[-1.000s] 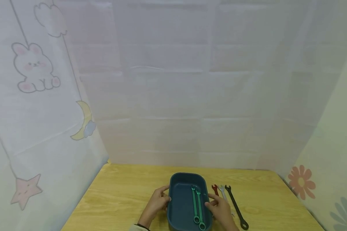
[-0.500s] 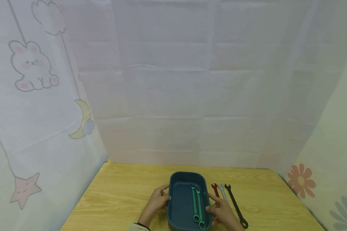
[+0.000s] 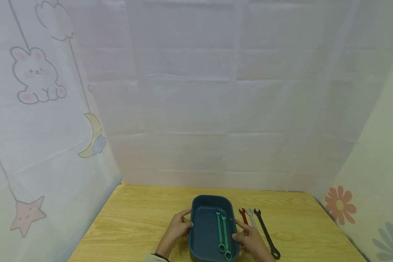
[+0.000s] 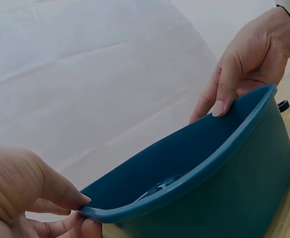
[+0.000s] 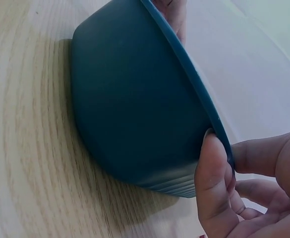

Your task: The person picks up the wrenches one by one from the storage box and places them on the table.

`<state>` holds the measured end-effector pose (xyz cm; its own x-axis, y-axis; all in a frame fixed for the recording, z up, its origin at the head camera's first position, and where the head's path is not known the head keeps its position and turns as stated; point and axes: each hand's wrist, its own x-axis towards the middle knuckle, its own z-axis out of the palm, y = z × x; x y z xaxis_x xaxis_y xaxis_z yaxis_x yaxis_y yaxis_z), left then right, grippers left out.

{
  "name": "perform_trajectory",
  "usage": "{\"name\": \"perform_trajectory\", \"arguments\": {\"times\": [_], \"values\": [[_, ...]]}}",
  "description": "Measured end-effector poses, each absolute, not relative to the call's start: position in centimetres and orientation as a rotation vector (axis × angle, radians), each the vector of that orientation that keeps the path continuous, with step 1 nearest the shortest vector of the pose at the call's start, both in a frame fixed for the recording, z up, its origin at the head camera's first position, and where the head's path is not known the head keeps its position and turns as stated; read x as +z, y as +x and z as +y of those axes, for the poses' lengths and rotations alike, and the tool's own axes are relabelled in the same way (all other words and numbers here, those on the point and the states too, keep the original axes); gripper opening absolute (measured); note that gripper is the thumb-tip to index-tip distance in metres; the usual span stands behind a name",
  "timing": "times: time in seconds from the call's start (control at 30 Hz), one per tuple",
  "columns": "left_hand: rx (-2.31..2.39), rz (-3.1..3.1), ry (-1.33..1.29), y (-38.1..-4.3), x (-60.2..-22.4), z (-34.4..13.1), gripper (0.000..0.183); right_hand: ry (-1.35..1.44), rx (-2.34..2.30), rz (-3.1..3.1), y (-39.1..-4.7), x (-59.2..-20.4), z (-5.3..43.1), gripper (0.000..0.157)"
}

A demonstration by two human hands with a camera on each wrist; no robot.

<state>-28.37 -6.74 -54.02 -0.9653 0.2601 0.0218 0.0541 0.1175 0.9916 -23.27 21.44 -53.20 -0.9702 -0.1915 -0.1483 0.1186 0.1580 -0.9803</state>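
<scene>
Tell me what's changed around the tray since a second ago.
The right hand drew back slightly along the tray, now covering the lower end of the silver wrench. Nothing was visibly grabbed or released. The left hand, green wrenches, red wrench and black wrench stayed put, as did the tray.

This looks like a small makeshift booth: a wood-grain surface (image 3: 134,211) backed by a creased pale sheet (image 3: 196,109). Nursery-style prints flank it, a bunny (image 3: 39,80), crescent moon (image 3: 97,127) and smiling star (image 3: 27,214) at left, a red flower (image 3: 339,205) at right. Whether it stands in a home or studio cannot be told.
</scene>
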Motion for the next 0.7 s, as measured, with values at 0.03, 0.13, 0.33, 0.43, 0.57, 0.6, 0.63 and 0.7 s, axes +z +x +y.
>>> {"name": "perform_trajectory", "arguments": {"times": [0.03,0.13,0.33,0.43,0.57,0.6,0.63,0.7], "values": [[1.964,2.228,0.322,-28.34,-54.01,-6.76,0.056,-0.063,-1.894,2.196,-23.28,-53.21,21.46,0.071],[1.976,2.241,0.326,-28.18,-53.89,-6.7,0.055,-0.045,-1.891,2.199,-23.32,-53.23,21.43,0.071],[2.001,2.252,0.29,-28.0,-53.55,-6.48,0.052,-0.03,-1.888,2.21,-23.33,-53.22,21.33,0.071],[2.009,2.27,0.276,-27.96,-53.43,-6.35,0.051,-0.025,-1.888,2.213,-23.28,-53.2,21.26,0.07],[2.012,2.299,0.267,-27.92,-53.22,-6.25,0.052,-0.058,-1.891,2.226,-23.15,-53.13,21.21,0.069],[2.009,2.307,0.263,-27.92,-53.18,-6.24,0.052,-0.069,-1.892,2.233,-23.12,-53.11,21.2,0.068],[2.007,2.312,0.258,-27.93,-53.15,-6.23,0.053,-0.082,-1.892,2.238,-23.09,-53.11,21.2,0.068],[2.003,2.321,0.243,-27.93,-53.05,-6.23,0.055,-0.099,-1.891,2.25,-23.07,-53.12,21.22,0.068]]}}
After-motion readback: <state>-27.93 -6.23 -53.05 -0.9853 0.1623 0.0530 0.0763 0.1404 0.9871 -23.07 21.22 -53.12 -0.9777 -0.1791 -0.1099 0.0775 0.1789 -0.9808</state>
